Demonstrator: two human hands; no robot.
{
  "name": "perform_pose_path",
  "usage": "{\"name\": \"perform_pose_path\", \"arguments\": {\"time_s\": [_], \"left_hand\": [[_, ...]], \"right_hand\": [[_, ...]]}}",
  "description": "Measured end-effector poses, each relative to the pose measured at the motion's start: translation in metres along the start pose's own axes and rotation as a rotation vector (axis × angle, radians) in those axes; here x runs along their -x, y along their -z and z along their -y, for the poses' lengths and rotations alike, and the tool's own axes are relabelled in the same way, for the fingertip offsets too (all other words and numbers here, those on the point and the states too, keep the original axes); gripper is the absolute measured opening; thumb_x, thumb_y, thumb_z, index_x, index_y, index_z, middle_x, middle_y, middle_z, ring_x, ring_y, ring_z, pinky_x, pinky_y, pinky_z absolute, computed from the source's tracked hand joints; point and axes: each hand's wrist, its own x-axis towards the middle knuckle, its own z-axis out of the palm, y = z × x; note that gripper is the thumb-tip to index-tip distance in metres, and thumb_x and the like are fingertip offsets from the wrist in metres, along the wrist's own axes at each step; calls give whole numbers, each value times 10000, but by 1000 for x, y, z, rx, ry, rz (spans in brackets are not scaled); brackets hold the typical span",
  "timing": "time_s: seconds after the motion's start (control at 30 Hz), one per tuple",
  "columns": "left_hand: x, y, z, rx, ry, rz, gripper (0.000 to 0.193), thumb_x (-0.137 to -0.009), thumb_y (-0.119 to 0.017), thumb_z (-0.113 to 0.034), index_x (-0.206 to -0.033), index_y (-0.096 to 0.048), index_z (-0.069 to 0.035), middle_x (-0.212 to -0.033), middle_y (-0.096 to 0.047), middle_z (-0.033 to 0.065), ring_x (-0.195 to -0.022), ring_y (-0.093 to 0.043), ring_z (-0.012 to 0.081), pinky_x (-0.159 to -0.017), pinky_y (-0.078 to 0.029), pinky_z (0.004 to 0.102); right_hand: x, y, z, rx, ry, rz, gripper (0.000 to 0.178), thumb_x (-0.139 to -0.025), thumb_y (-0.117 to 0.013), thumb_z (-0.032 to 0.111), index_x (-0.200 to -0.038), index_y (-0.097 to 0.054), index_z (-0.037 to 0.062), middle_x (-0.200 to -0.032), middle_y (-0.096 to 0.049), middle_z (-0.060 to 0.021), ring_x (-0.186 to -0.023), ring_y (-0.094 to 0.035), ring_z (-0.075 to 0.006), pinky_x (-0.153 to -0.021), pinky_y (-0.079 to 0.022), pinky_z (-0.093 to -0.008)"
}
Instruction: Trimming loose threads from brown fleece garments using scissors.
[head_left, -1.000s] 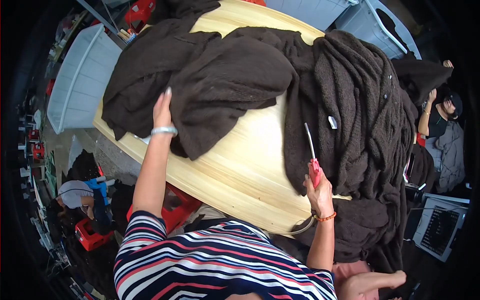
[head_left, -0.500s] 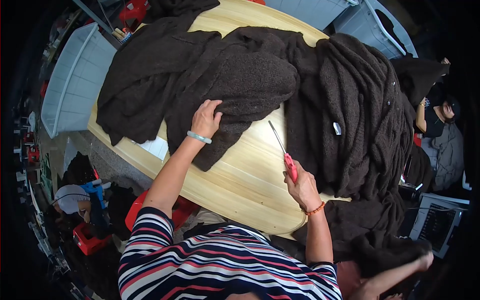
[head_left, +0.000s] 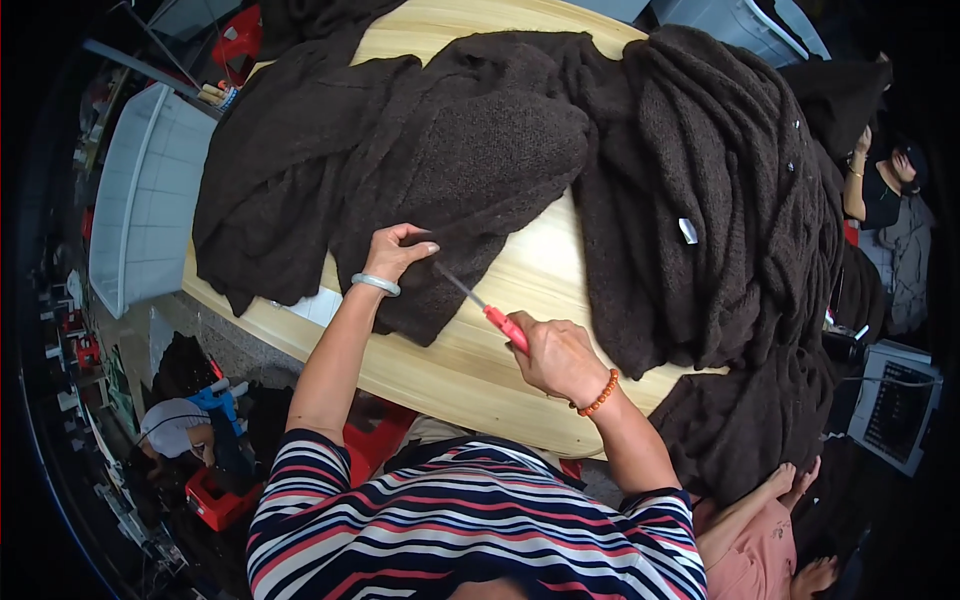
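Note:
A dark brown knit garment (head_left: 495, 140) lies spread over the pale wooden table (head_left: 480, 375). My left hand (head_left: 398, 252), with a pale bangle at the wrist, pinches a bit of its knit between thumb and fingers. In my right hand (head_left: 560, 355), closed round the handle, is a slim-bladed tool (head_left: 507, 328) with a pink-red grip. Its thin metal end points up and left, with the tip close to my left fingertips against the garment. Whether the blade is single or double I cannot tell.
To the right a big heap of brown knits (head_left: 715, 200) covers the table and hangs over its edge. A pale grey bin (head_left: 150, 190) stands at the left, another bin (head_left: 735, 25) at the far right. Other people sit nearby; one person's hand (head_left: 780, 480) touches the hanging knits.
My right hand has moved left with the tool, its tip now near my left fingers. My left fingers, spread before, have drawn into a pinch slightly lower on the garment.

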Motion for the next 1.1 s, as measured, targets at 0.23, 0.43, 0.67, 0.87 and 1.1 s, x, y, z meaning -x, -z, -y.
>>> {"name": "perform_pose_path", "arguments": {"time_s": [0.23, 0.43, 0.67, 0.87, 1.1], "left_hand": [[14, -62, -67, -968, -707, -51, 552, -638, -854, -223, -1118, -631, -68, -1017, -586, 107, -982, -574, 307, -822, -459, 396], [-36, -105, -56, -827, -697, 32, 370, -711, -799, -158, -1020, -654, -17, -912, -629, 125, -845, -613, 302, -737, -478, 372], [-47, -85, -34, -415, -192, 167, 251, -792, -768, -159, -890, -686, 57, -747, -684, 66, -682, -576, 96, -652, -480, 288], [-52, -73, -14, -80, 7, 193, 171, -819, -751, -114, -922, -716, 18, -817, -686, 4, -724, -565, 58, -680, -479, 245], [-28, -51, -34, -52, 184, 171, 224, -824, -748, -153, -981, -699, 0, -834, -682, 30, -735, -632, 137, -723, -507, 281]], "right_hand": [[25, 5, -27, -109, -154, -133, 301, -871, -603, 169, -1150, -572, 61, -739, -642, -232, -723, -645, -414, -682, -515, -483], [46, 5, -37, -121, -298, -309, 221, -881, -593, 156, -1087, -595, 78, -683, -633, -210, -674, -651, -403, -655, -516, -486], [37, 6, -25, -115, -292, -107, 256, -877, -626, 224, -1069, -617, 56, -722, -642, -234, -740, -652, -417, -705, -512, -495], [30, 14, -21, -89, -294, -188, 210, -878, -603, 213, -992, -613, 37, -674, -644, -212, -688, -663, -391, -660, -530, -463], [38, 6, -21, -166, -185, -151, 212, -863, -631, 188, -1034, -613, 64, -699, -632, -215, -686, -641, -402, -657, -511, -480]]}}
